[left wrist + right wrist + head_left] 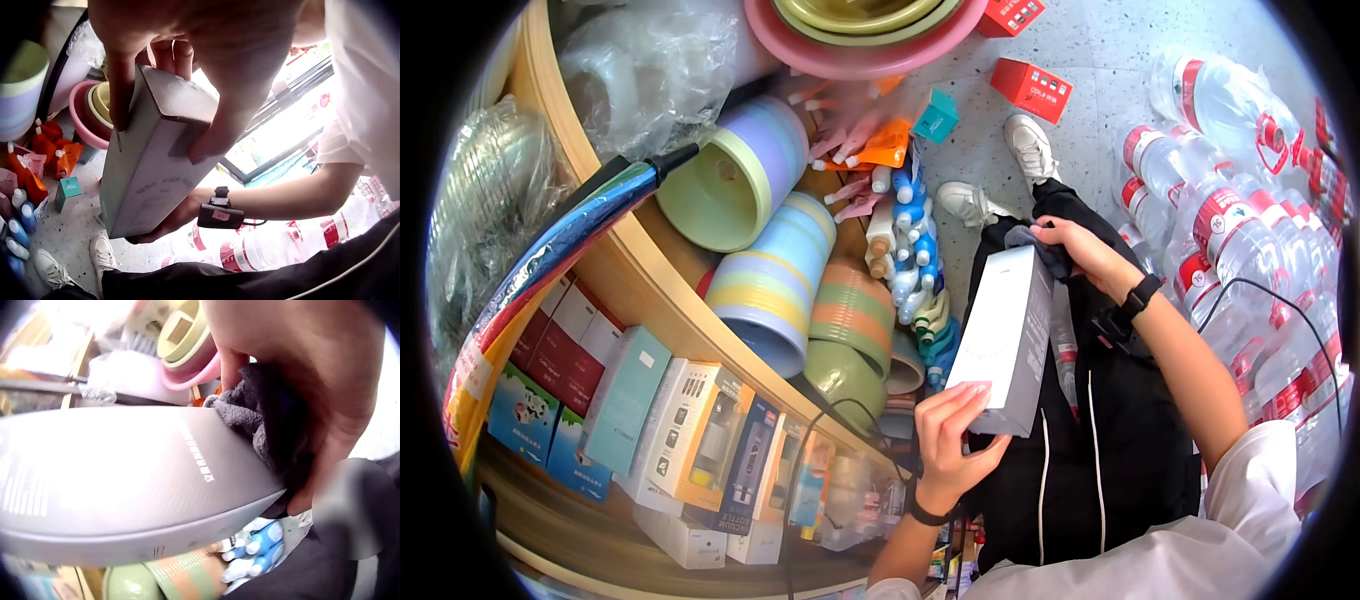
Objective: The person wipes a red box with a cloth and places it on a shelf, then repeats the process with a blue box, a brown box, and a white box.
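Note:
A long white and grey box lies tilted above the person's lap. The left hand grips its near end, fingers on the white face and thumb at the end; the left wrist view shows this hand spanning the end of the box. At the far end, the right hand holds a dark grey cloth against the box. In the right wrist view the cloth is bunched under the right hand, touching the box at its end.
Shelves with boxed goods stand at the left. Striped bins, bottles and pouches are beyond them. Large water bottles fill the right. Red boxes, a teal box and stacked basins are on the far side.

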The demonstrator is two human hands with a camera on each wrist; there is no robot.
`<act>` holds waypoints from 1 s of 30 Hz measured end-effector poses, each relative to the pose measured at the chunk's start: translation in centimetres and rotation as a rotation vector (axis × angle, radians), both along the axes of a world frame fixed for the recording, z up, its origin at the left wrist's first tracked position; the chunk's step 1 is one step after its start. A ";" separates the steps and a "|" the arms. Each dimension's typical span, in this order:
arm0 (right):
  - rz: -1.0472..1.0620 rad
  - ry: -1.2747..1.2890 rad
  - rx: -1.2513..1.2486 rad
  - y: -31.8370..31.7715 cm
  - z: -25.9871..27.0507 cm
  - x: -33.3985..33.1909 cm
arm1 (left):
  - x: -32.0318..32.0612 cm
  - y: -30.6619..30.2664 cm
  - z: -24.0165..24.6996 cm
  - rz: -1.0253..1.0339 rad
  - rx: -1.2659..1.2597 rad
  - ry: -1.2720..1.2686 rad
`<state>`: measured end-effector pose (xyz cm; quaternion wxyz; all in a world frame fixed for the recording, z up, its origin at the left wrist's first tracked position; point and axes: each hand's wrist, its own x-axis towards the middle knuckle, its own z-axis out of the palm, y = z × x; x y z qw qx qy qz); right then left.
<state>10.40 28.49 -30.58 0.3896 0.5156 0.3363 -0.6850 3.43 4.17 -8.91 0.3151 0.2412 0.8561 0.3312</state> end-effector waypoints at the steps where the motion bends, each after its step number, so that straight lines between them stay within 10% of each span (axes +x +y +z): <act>1: -0.096 -0.060 -0.138 0.4 -0.1 0.2 | 0.1 -0.1 0.5 0.037 -0.025 -0.003; 9: -0.529 -0.081 -0.536 -0.6 -0.6 2.1 | 2.2 -0.4 2.4 0.429 -0.030 -0.193; 16: -0.570 -0.041 -0.414 -4.2 1.0 1.3 | 3.1 0.9 2.7 0.598 -0.006 -0.206; 30: -0.416 0.082 -0.465 -2.0 2.8 0.1 | 6.0 0.2 1.7 0.081 -0.012 0.127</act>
